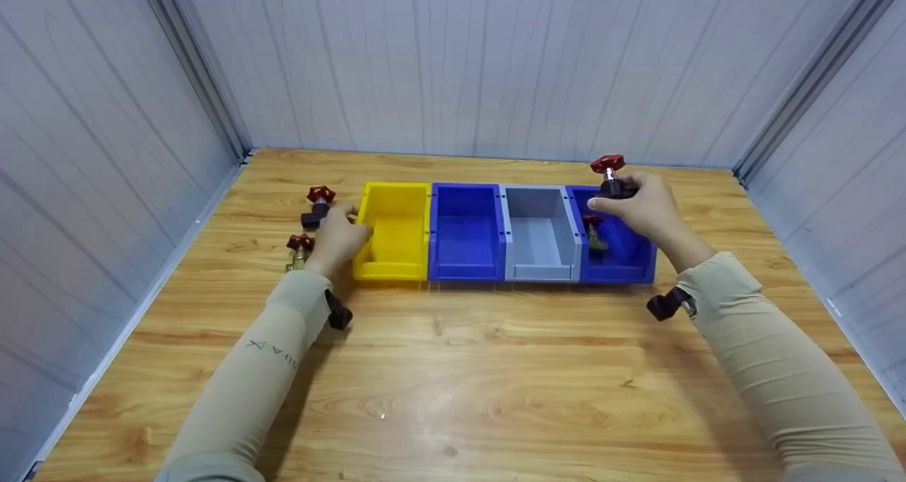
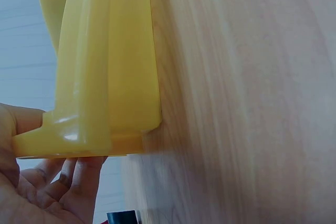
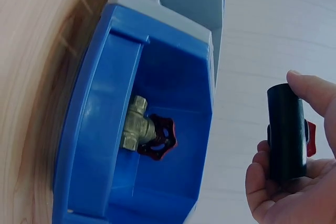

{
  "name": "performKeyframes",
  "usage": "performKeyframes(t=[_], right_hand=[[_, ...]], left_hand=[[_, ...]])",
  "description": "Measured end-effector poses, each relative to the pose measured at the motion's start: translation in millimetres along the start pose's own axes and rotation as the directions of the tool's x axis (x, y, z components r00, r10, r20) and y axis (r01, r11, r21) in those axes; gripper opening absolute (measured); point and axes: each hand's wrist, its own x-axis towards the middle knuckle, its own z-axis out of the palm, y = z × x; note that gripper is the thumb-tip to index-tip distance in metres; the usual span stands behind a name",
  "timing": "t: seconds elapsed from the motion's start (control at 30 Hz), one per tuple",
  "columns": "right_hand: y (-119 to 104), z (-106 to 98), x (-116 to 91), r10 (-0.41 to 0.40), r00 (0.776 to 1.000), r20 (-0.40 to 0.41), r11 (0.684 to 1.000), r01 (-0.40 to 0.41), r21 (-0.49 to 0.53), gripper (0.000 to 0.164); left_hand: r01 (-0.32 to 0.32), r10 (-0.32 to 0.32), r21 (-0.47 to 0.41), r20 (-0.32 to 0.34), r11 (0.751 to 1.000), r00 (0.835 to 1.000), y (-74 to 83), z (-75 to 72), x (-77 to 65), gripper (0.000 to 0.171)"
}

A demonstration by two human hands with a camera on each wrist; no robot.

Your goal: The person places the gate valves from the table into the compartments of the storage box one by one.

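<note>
My right hand (image 1: pixel 648 206) grips a black valve with a red handwheel (image 1: pixel 611 183) above the right-hand blue bin (image 1: pixel 617 275). In the right wrist view the held valve's black tubular body (image 3: pixel 287 135) lies between the thumb and curled fingers. Inside that bin rests a brass valve (image 3: pixel 137 124) that also has a red handwheel. My left hand (image 1: pixel 338 240) holds the left side wall of the yellow bin (image 1: pixel 391 272). Its thumb is on one side of the yellow rim (image 2: pixel 52 137) and its fingers are on the other in the left wrist view.
A second blue bin (image 1: pixel 467 273) and a grey bin (image 1: pixel 542 273) stand joined between the outer two. Left of the row, another black valve (image 1: pixel 316 213) and a brass valve (image 1: pixel 300 252) stand on the wooden table (image 1: pixel 453 383). Pale panel walls (image 1: pixel 453 64) enclose the table.
</note>
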Motion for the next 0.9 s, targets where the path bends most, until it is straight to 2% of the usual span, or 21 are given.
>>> performKeyframes(t=[0.9], right_hand=[[-19, 26, -12, 0.023, 0.996, 0.090, 0.997, -0.030, 0.071, 0.069]], left_hand=[[0.006, -0.006, -0.001, 0.000, 1.000, 1.000, 0.1, -1.7, -2.1, 0.043]])
